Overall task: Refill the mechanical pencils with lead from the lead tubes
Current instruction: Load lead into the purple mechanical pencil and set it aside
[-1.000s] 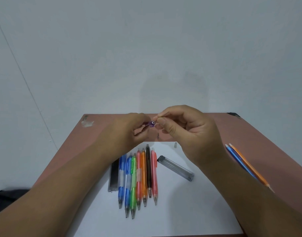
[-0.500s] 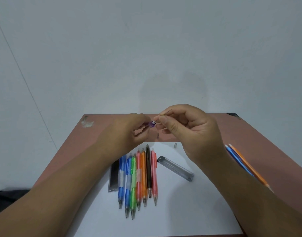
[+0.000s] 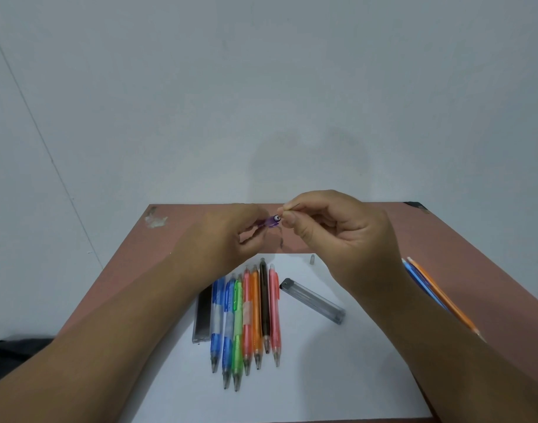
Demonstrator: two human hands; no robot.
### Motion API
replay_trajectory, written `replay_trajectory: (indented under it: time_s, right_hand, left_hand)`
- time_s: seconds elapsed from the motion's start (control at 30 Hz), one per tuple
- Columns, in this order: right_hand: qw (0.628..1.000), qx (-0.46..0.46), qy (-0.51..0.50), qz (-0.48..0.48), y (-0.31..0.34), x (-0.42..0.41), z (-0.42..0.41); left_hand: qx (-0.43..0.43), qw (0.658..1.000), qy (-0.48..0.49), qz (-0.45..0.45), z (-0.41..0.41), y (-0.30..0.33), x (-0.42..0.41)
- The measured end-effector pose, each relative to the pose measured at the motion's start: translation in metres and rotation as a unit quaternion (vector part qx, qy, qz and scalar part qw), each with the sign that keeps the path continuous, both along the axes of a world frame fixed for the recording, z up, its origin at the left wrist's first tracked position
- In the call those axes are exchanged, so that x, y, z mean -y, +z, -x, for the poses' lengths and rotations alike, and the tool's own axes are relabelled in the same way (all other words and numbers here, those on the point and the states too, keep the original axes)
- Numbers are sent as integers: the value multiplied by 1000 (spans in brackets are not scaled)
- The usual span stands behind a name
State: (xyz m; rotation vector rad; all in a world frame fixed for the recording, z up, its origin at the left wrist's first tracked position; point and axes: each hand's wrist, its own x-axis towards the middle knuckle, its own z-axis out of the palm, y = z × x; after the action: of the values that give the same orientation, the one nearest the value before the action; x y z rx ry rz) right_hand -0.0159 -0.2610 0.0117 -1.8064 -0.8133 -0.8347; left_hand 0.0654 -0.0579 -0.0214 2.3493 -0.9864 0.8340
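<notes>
While the left hand [image 3: 231,236] grips a translucent purple pencil [image 3: 269,222] above the far edge of the reddish-brown surface [image 3: 444,239], the right hand [image 3: 337,236] pinches a hair-thin lead [image 3: 293,206] at its open end — a clear, boxy lead tube [image 3: 312,300] and seven glossy plastic pencils [image 3: 249,319] lie on white paper [image 3: 322,377] below

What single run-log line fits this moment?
step: lead loading | left hand: grips purple mechanical pencil | right hand: pinches thin dark lead stick at pencil's open end | clear lead tube: lying on white paper
</notes>
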Motion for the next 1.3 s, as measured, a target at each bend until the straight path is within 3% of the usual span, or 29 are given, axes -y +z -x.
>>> replay_trajectory:
  time_s: [0.53,0.97,1.13,1.3]
  right_hand:
    - [996,23,-80,44,1,-2,1]
    - [967,-156,-203,-14,-1,16,-11]
    - [922,-259,-284,42,-7,31,-22]
    - [902,-312,-287,73,-10,31,-24]
  left_hand:
    - [-10,1000,19,-3,15,12,3]
    - [-76,996,22,39,14,8,2]
    - [-123,990,11,65,14,7,2]
    - [-168,980,4,102,15,6,1]
